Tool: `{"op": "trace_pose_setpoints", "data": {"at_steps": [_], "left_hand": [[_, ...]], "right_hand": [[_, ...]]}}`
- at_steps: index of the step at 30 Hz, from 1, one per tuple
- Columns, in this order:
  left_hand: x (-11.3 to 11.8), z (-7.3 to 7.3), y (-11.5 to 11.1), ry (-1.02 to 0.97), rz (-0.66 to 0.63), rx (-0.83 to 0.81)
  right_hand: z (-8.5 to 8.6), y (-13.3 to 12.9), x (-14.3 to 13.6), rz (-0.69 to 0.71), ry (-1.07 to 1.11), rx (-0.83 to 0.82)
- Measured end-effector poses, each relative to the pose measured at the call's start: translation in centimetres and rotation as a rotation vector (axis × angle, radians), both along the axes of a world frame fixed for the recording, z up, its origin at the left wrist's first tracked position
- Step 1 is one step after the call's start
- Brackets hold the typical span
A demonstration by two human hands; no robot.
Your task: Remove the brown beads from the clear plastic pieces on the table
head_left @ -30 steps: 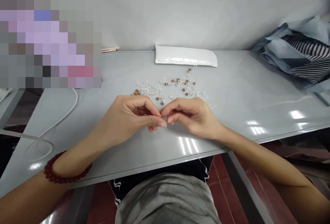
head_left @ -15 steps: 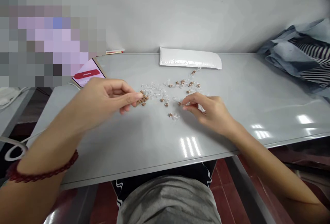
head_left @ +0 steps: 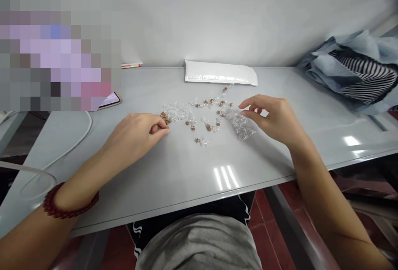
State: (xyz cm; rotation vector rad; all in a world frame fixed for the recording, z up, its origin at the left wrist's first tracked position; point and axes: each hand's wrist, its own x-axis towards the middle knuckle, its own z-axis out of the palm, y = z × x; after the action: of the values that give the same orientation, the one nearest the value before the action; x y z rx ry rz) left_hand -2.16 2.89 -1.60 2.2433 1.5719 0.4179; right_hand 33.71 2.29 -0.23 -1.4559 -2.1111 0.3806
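Several small brown corks [head_left: 166, 117] lie in a pile at the fingertips of my left hand [head_left: 144, 131]. Its fingers are bent close together over the pile's edge, and whether they pinch a cork is hidden. My right hand [head_left: 264, 114] hovers at the right, thumb and forefinger apart, beside a heap of tiny clear glass pieces [head_left: 244, 129]. Another group of clear pieces [head_left: 177, 111] lies beside the corks. Between the hands, several clear pieces with brown corks [head_left: 209, 127] are scattered, one [head_left: 198, 140] nearest the front.
A white padded packet [head_left: 220, 73] lies against the wall at the back of the grey table [head_left: 186, 178]. Folded blue and striped cloth [head_left: 363, 71] is at the right. A phone [head_left: 109, 100] and a white cable [head_left: 74, 143] are at the left.
My left hand has come down to the cork pile. My right hand has moved right and up, away from the corked pieces, its fingers now apart. The view has shifted slightly.
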Motion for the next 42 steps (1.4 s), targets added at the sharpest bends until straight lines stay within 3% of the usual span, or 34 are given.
{"op": "trace_pose_setpoints", "data": {"at_steps": [5,10,18,21,23,27,30,35,42], "left_hand": [[0.8,0.6,-0.3,-0.076,-0.014,-0.002],[1.4,1.1,-0.9,-0.192,0.065,0.013],[1.5,1.2,-1.3,-0.242,0.047,-0.016],[1.9,1.3,-1.6,-0.315,0.01,-0.035],[2.3,1.4,-2.0,-0.368,-0.022,-0.053],[3.5,1.7,-3.0,-0.462,-0.084,-0.086],[4.2,1.8,-3.7,-0.512,-0.117,-0.068],[4.6,1.9,-4.3,-0.529,-0.119,-0.036],[4.5,1.5,-4.6,-0.498,-0.172,0.101]], "right_hand": [[-0.5,1.3,1.3,0.049,-0.058,-0.103],[-0.8,2.1,0.7,0.122,-0.138,-0.127],[-0.9,3.0,-0.4,0.207,-0.201,-0.174],[-0.6,2.6,-1.2,0.176,-0.057,-0.136],[-0.3,1.9,-2.1,0.155,0.159,-0.174],[0.0,0.4,-4.8,0.157,0.666,-0.393],[-0.2,-0.5,-7.0,0.233,0.887,-0.538],[-0.6,-1.3,-9.1,0.266,1.012,-0.668],[-1.1,-1.9,-9.3,0.237,1.061,-0.716]]}}
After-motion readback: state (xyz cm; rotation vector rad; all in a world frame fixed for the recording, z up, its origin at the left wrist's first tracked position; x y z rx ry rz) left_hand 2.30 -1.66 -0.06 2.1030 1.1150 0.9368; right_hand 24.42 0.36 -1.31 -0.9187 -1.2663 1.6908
